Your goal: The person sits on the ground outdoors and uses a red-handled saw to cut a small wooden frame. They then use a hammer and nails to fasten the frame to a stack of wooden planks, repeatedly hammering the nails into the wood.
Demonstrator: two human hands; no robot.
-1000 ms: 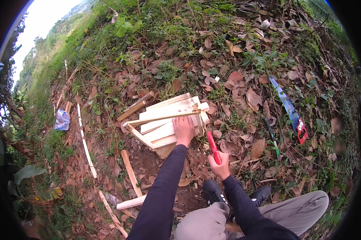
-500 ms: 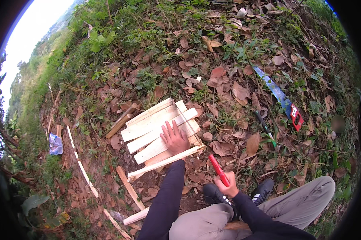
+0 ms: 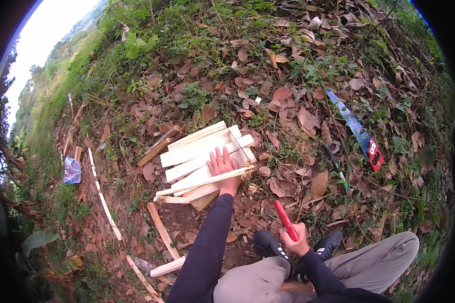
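A panel of pale wooden slats (image 3: 186,157) leans or lies on the leafy ground in front of me. My left hand (image 3: 221,165) rests on it, fingers stretched out and slightly apart. A narrow pale strip (image 3: 187,187) along the panel's near edge crosses over the hand near the wrist. Lower right, close to my shoes, my right hand (image 3: 296,240) is closed around a long, slim red tool (image 3: 285,218), which points up and away to the left. What kind of tool it is, I cannot make out.
A handsaw (image 3: 357,126) with a red handle lies at the right, beside a dark-and-green slim tool (image 3: 337,169). Loose wooden pieces (image 3: 163,230) and a long thin strip (image 3: 103,197) lie at the left, near a clear-blue plastic bag (image 3: 72,170). Dry leaves and weeds cover the slope.
The slat panel has tilted, bringing its near strip further over my left hand. My right hand has moved slightly right and down with the red tool. The view has shifted a little.
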